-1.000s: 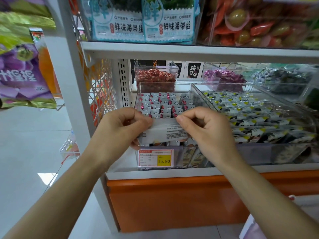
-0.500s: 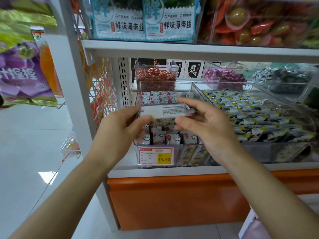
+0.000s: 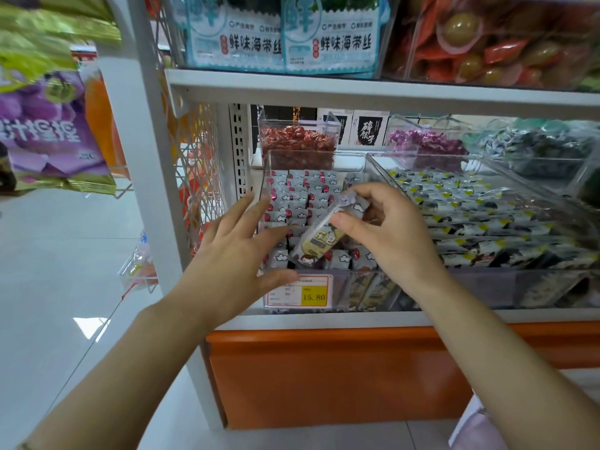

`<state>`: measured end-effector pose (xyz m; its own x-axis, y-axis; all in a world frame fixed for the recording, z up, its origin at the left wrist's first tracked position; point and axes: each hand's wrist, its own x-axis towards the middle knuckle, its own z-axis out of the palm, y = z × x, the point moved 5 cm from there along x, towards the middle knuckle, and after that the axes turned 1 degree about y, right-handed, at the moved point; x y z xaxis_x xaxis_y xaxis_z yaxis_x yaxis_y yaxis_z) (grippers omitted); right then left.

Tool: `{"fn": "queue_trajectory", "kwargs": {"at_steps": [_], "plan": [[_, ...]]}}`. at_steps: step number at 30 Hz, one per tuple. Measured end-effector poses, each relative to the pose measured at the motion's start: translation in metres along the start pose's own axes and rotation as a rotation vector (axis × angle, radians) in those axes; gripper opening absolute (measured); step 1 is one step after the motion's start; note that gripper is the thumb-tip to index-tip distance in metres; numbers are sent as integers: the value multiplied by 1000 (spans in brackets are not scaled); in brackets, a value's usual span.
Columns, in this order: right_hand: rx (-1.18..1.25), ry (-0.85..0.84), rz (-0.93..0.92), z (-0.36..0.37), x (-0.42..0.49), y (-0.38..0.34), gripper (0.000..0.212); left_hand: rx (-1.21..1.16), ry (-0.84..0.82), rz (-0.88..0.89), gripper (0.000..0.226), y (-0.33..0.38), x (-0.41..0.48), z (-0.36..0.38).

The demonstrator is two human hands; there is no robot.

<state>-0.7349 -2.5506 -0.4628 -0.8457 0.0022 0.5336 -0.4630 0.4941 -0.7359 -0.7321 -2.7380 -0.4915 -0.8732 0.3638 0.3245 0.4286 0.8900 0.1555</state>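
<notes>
White metal shelf (image 3: 373,84), orange base. Clear plastic bin (image 3: 269,177) of small glossy packets, price tag (image 3: 300,291) reads 15.80. Left hand (image 3: 233,254) flat, fingers spread, holding nothing. Right hand (image 3: 386,228) pinches long crinkly snack packet (image 3: 319,243), tilted over the bin.

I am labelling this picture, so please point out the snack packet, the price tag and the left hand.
snack packet (image 3: 319,242): head view, on its yellow printed front.
price tag (image 3: 302,292): head view, middle of the label.
left hand (image 3: 232,254): head view, back of the hand.
</notes>
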Motion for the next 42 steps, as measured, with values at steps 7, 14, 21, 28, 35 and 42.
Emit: {"fn": "queue_trajectory", "kwargs": {"at_steps": [7,14,21,28,35,42], "plan": [[-240,-89,-156,28,-5,-12,28,-59,-14,1,99,0,1,2],[-692,-300,-336,51,-10,-6,32,-77,-34,9,100,-1,0,2],[-613,-196,-199,42,29,1,18,-59,-25,17,94,-2,4,5],[-568,-254,-229,54,35,-3,11,-127,37,-7,98,-1,3,-3],[164,162,3,-3,25,-7,14,-221,286,-42,73,-1,2,-24],[759,232,307,-1,0,8,16,-467,340,-59,27,8,3,-25]]}}
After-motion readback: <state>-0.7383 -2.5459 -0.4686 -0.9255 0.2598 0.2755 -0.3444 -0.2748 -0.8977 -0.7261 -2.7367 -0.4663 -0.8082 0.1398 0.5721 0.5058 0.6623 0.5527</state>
